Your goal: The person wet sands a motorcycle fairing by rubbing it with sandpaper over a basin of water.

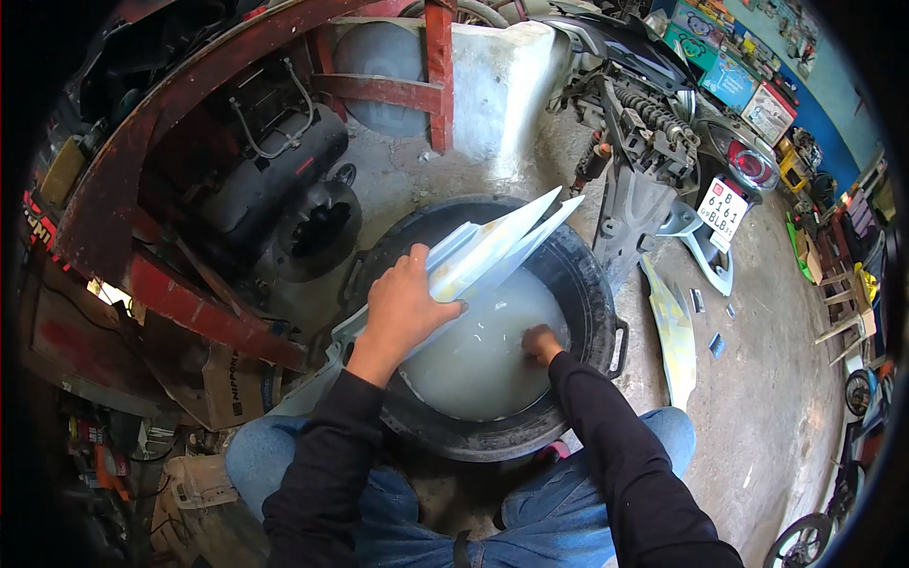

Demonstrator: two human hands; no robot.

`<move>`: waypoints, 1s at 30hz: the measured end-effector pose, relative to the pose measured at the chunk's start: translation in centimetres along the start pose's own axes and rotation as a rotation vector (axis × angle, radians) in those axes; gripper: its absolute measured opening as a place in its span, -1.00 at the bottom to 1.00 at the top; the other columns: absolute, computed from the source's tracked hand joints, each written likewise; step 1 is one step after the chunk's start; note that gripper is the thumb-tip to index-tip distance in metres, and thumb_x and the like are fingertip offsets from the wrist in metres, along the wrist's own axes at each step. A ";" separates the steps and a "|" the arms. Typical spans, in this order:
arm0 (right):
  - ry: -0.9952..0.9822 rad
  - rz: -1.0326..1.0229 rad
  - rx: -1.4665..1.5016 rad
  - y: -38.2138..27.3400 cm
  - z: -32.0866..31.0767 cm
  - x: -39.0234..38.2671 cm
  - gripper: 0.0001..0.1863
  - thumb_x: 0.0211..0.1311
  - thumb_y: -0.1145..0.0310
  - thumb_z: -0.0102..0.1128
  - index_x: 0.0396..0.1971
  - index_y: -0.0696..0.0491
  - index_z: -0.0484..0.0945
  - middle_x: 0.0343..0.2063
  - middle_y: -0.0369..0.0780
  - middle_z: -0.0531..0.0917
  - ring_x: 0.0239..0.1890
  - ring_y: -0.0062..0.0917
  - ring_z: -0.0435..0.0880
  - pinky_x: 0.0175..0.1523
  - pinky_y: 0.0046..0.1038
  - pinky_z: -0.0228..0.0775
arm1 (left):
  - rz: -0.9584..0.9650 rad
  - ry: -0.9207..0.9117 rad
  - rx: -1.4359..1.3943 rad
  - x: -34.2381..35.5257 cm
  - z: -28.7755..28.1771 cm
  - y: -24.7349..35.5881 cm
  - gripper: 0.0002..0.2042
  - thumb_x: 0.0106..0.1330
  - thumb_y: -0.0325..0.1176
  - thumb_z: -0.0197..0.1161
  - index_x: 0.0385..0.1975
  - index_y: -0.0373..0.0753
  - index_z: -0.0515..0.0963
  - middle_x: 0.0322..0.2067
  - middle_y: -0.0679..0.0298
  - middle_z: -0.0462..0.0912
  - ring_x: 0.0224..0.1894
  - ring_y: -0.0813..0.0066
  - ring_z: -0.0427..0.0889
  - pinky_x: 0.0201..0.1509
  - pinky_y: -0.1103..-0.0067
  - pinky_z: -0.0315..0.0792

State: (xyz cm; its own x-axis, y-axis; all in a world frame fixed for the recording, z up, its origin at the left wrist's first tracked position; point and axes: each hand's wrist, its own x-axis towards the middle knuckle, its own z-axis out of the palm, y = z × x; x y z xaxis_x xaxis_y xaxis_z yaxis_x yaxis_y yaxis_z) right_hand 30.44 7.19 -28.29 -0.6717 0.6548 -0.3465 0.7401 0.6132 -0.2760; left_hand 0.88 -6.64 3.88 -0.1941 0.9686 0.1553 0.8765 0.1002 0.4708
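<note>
A long, pointed motorcycle body panel [473, 257], pale white with yellowish patches, rests slantwise over a round black tub [592, 298]. My left hand [407, 301] is closed around its near edge, thumb on the side toward the water. The panel's forked tip points to the far right. Cloudy greyish water [478, 355] fills the tub's lower part. My right hand [542, 345] dips into this water near the right wall. Its fingers are under the surface, so whatever they hold is hidden.
Right of the tub, a similar panel [672, 331] lies on the concrete floor beside small blue pieces [717, 346]. A partly stripped motorcycle [634, 142] stands beyond. At left are a red frame [189, 303], a dark compressor tank [275, 166] and a cardboard box [232, 388].
</note>
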 end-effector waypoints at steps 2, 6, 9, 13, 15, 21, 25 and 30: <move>-0.031 0.232 0.883 -1.5 -0.9 0.0 -0.78 0.15 0.46 0.30 -0.18 0.06 0.68 -0.30 -0.22 0.69 -0.27 -0.24 0.73 -0.28 0.01 0.69 | 0.020 -0.023 -0.010 0.0 -0.3 -0.3 -0.27 -0.09 0.00 0.60 -0.01 -0.31 0.42 -0.15 -0.06 0.67 -0.08 -0.08 0.72 -0.01 0.16 0.58; -0.166 0.406 1.609 -12.2 -12.6 -1.7 -0.64 0.18 0.50 0.28 0.01 0.09 0.62 -0.12 -0.28 0.64 -0.08 -0.40 0.63 -0.17 -0.11 0.72 | -0.112 -0.163 0.009 -0.9 -2.9 -2.7 -0.21 -0.09 0.05 0.57 0.06 -0.34 0.41 -0.10 -0.12 0.70 -0.02 -0.10 0.72 0.05 0.21 0.58; -0.150 0.197 1.536 -13.7 -22.4 -6.3 -0.67 0.23 0.55 0.19 0.01 0.13 0.57 -0.17 -0.27 0.61 -0.19 -0.43 0.65 -0.24 -0.09 0.74 | -0.134 -0.279 -0.095 0.0 -2.0 -2.2 -0.11 -0.08 0.09 0.56 0.17 -0.40 0.38 -0.05 -0.17 0.70 0.02 -0.10 0.72 0.11 0.25 0.57; 0.047 -0.003 1.406 -18.7 -31.1 -9.9 -0.64 0.29 0.59 0.13 0.09 0.32 0.49 -0.17 -0.22 0.62 -0.21 -0.46 0.73 -0.17 -0.22 0.84 | -0.132 -0.319 -0.185 0.5 -1.0 -3.0 -0.01 -0.06 0.12 0.56 0.28 -0.49 0.34 0.01 -0.21 0.69 0.05 -0.10 0.72 0.16 0.29 0.55; 0.148 -0.089 1.311 -21.4 -33.0 -9.7 -0.69 0.30 0.58 0.14 0.03 0.28 0.57 -0.17 -0.23 0.64 -0.19 -0.50 0.71 -0.10 -0.34 0.77 | -0.117 -0.334 -0.197 0.5 -0.8 -3.7 -0.01 -0.07 0.12 0.56 0.27 -0.49 0.34 0.01 -0.22 0.69 0.06 -0.11 0.71 0.17 0.29 0.54; 0.493 -0.351 0.801 -21.9 -32.3 -7.4 -0.70 0.27 0.52 0.15 -0.03 0.19 0.70 -0.20 -0.18 0.73 -0.13 -0.40 0.73 0.04 -0.38 0.57 | -0.018 -0.481 -0.144 0.9 -2.0 -2.2 0.03 -0.03 0.12 0.54 0.34 -0.51 0.28 0.06 -0.25 0.65 0.13 -0.13 0.67 0.24 0.28 0.51; 0.672 -0.455 0.421 -21.7 -28.8 -9.2 -0.65 0.31 0.40 0.18 0.05 0.12 0.71 -0.02 -0.06 0.70 0.08 -0.12 0.68 0.19 -0.22 0.50 | 0.066 -0.362 -0.155 -0.2 -0.7 -4.5 0.11 0.04 0.11 0.50 0.47 -0.52 0.13 0.17 -0.32 0.54 0.23 -0.15 0.59 0.31 0.28 0.46; 0.848 -0.487 -0.042 -19.6 -23.3 -10.6 -0.60 0.37 0.40 0.22 0.17 0.14 0.63 0.23 -0.05 0.60 0.37 -0.16 0.50 0.45 -0.12 0.32 | 0.024 -0.237 -0.197 -2.1 1.1 -2.0 -0.01 0.10 0.05 0.49 0.44 -0.43 0.21 0.21 -0.28 0.53 0.26 -0.11 0.58 0.29 0.24 0.46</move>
State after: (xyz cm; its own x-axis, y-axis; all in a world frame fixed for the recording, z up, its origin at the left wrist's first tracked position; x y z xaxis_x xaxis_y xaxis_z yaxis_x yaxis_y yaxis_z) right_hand 22.34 -1.50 1.68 -0.7154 0.4161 0.5612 0.3854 0.9051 -0.1798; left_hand 0.01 -8.60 1.69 -0.0457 0.9986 -0.0275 0.7729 0.0528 0.6324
